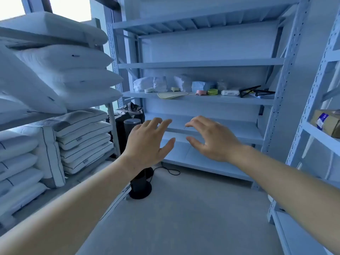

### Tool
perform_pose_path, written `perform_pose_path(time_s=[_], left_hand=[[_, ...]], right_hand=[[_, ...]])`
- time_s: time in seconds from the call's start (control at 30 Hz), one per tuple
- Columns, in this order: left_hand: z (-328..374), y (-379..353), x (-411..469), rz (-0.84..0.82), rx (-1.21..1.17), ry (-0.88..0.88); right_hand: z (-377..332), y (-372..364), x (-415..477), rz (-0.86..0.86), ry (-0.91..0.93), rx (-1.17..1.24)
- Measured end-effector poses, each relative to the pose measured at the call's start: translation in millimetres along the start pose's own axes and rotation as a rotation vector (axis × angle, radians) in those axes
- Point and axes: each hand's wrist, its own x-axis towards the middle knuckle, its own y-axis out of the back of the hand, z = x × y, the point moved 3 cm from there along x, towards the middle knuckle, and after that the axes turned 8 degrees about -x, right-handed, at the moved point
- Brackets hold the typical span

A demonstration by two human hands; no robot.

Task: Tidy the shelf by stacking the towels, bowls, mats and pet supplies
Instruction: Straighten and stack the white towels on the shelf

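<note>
A tall pale metal shelf with several boards stands against the far wall. Things lie along its middle board. From left to right there are bundled white towels with a small roll of tape just in front, then flat beige mats at the near edge. A blue pack sits behind a pink bowl and a yellow-green bowl. Further right are a white packet and a black wire rack.
</note>
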Motion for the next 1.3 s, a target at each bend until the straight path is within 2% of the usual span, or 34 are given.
perform_pose_path(time_s=[0.23,0.33,0.5,0.87,1.0,1.3], left_hand=[[-62,-60,46,0.018,-0.055,-0.004],[-88,-89,62,0.011,-0.108,0.046],[-115,-142,83,-0.064,-0.110,0.069],[-152,-235,146,-0.160,-0.148,0.079],[-159,-293,193,-0.190,-0.181,0.083],[-165,-413,338,-0.151,-0.270,0.091]], right_hand=[[38,-62,64,0.022,-0.043,0.036],[51,-96,81,0.026,-0.092,0.065],[71,-149,101,-0.041,-0.154,0.108],[131,-245,158,-0.164,-0.168,0.192],[178,-289,183,-0.219,-0.165,0.192],[331,-350,258,-0.236,-0.206,0.190]])
